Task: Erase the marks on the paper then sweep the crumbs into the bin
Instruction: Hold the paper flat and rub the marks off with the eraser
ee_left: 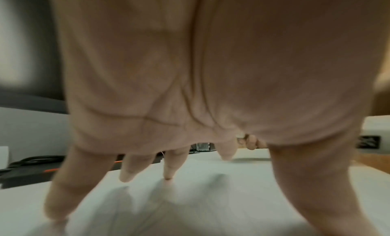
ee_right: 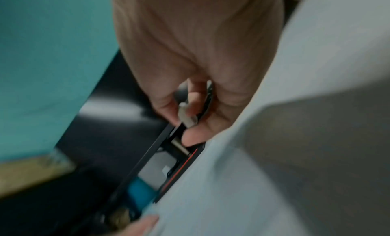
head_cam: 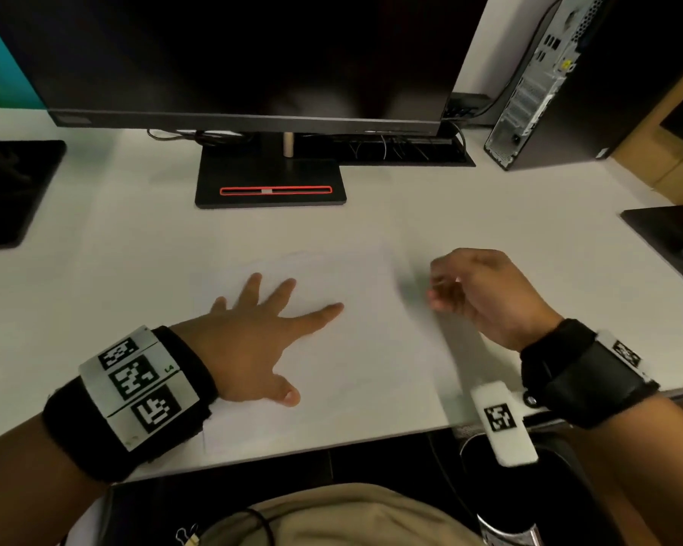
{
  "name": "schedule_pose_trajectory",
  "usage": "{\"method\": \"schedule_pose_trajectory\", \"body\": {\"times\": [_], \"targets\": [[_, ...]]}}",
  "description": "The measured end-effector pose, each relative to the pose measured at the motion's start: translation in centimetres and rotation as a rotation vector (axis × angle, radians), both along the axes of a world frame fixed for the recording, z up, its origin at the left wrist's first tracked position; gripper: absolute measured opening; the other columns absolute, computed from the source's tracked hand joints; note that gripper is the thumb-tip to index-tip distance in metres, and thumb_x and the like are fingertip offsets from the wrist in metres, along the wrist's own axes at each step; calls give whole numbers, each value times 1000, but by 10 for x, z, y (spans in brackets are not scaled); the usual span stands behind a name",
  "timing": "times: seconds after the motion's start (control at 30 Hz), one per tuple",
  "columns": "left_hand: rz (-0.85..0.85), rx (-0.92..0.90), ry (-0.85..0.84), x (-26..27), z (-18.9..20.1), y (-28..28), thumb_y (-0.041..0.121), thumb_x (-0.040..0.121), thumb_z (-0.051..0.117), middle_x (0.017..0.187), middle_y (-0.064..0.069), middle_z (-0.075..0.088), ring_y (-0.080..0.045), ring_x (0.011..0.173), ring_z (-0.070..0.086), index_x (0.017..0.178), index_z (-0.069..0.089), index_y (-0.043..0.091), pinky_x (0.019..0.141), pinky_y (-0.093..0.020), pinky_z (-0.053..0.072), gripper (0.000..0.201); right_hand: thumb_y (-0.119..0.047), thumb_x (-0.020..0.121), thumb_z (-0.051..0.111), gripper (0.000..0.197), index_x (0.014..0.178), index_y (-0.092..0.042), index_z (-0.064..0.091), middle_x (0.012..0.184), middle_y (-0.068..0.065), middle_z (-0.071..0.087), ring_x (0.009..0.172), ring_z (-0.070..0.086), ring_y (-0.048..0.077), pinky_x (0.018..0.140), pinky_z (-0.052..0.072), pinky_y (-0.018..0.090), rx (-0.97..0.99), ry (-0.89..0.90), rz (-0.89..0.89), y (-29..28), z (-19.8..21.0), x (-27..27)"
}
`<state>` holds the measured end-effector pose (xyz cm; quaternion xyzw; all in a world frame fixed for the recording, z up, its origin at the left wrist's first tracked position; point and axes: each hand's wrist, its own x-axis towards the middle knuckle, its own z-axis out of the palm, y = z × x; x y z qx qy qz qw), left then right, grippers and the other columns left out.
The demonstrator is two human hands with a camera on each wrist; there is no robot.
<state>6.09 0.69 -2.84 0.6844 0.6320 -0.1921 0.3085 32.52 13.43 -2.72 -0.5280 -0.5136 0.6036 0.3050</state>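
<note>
A white sheet of paper point(head_cam: 355, 348) lies on the white desk, its edges faint against the top. My left hand point(head_cam: 261, 333) rests flat on the paper's left part with fingers spread; the left wrist view shows those fingertips point(ee_left: 167, 176) pressing down on the sheet. Above the paper's right edge my right hand point(head_cam: 462, 289) hovers, blurred, fingers curled. In the right wrist view it pinches a small white eraser point(ee_right: 186, 116) between thumb and fingers. A dark round bin point(head_cam: 529, 490) stands below the desk's front edge at the right.
A black monitor point(head_cam: 233, 53) on a stand with a red-lined base point(head_cam: 271, 183) fills the back. A computer tower point(head_cam: 560, 80) stands at the back right, a dark pad point(head_cam: 671, 230) at the right edge, another stand point(head_cam: 12, 191) at the left.
</note>
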Motion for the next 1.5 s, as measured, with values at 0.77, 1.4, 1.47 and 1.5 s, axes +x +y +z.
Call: {"method": "schedule_pose_trajectory", "body": {"times": [0.77,1.4,1.47,1.5], "targets": [[10,-8,-14,25,-1,1,59,80,75,161,11,-32,-36,149,-28,138,-2,78,111,-66,31,98,-26,84,69,10,77,-19,68,65,-4,68,61,61,13,63,48,24,643,-763,618,-74,-9,-21],[32,-4,-21,25,-1,0,60,79,76,162,12,-30,-36,149,-28,138,0,78,111,-70,28,98,-24,86,70,14,74,-18,68,59,-4,62,51,50,8,52,40,16,554,-778,527,-57,-7,-15],[37,-8,-22,24,-2,-1,59,78,76,161,12,-31,-36,149,-28,138,1,78,111,-70,28,98,-25,86,69,13,75,-18,67,60,-3,66,53,57,11,54,44,19,546,-759,633,-68,-7,-20],[37,-10,-22,24,-1,-1,59,79,76,161,12,-31,-36,149,-28,138,1,78,111,-70,28,98,-26,87,68,13,76,-18,67,62,-1,68,55,61,12,57,48,24,530,-740,689,-75,-7,-22]]}}
